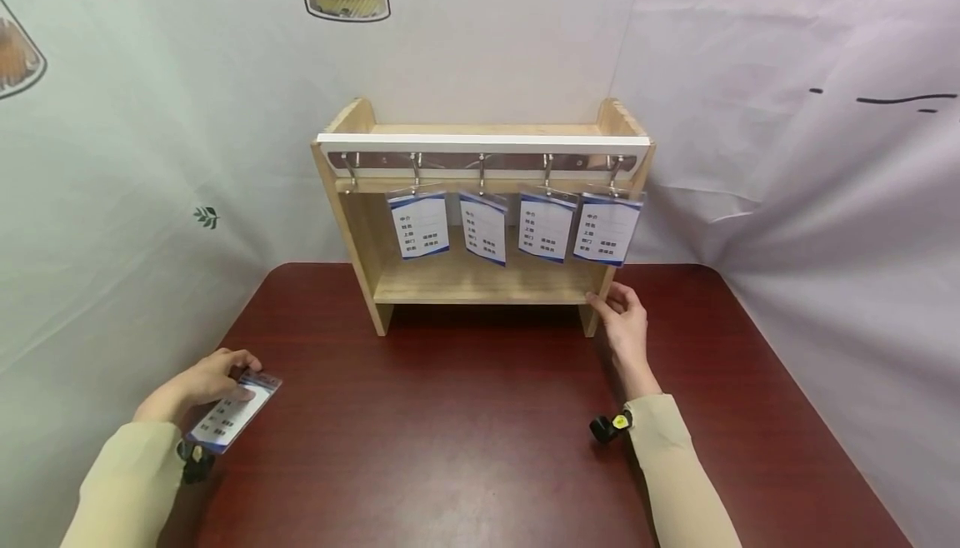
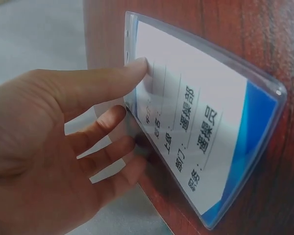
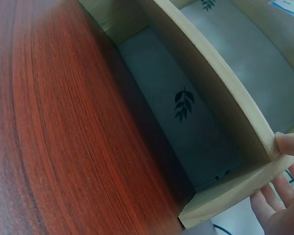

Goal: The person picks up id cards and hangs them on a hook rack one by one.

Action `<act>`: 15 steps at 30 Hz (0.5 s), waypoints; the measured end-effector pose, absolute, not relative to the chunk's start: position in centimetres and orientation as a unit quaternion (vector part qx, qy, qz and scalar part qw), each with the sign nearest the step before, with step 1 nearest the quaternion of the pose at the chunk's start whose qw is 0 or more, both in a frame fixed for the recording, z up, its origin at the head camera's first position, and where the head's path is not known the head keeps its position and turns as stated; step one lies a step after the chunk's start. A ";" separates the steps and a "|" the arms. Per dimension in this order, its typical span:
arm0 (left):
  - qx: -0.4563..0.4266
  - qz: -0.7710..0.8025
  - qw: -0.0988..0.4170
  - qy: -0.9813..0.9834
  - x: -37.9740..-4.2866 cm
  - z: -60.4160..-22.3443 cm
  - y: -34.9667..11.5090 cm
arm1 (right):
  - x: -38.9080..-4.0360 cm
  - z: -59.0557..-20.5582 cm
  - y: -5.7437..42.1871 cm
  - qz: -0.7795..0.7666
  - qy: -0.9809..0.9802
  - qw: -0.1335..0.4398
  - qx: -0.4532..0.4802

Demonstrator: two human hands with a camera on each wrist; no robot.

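My left hand (image 1: 206,381) pinches a badge in a clear plastic sleeve (image 2: 201,112) by its punched end, thumb on the printed face and fingers behind. The badge (image 1: 234,415) is tilted close above the table's left side. My right hand (image 1: 626,327) grips the right side panel of a wooden shelf rack (image 1: 480,286) low down, its thumb at the front edge of the lower shelf board (image 3: 225,73). Several similar badges (image 1: 420,225) hang from the rack's metal hooks (image 1: 482,166); the leftmost hook (image 1: 349,169) carries no badge.
The rack stands at the back of a dark red table (image 1: 420,431). A pale cloth (image 1: 787,156) with printed plant drawings surrounds the table on the sides and back. A black wrist camera (image 1: 603,429) is strapped to the right wrist, another (image 1: 197,460) to the left.
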State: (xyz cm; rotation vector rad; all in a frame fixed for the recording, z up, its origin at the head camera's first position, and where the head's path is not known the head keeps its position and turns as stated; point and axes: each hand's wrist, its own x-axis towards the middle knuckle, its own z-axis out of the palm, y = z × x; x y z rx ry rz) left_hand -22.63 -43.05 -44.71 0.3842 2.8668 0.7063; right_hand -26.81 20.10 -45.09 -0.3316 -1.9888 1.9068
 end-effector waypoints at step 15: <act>0.106 0.243 0.115 0.957 -22.5 -44.8 -43.2 | -26.8 -45.3 20.2 0.674 -0.707 0.180 -0.114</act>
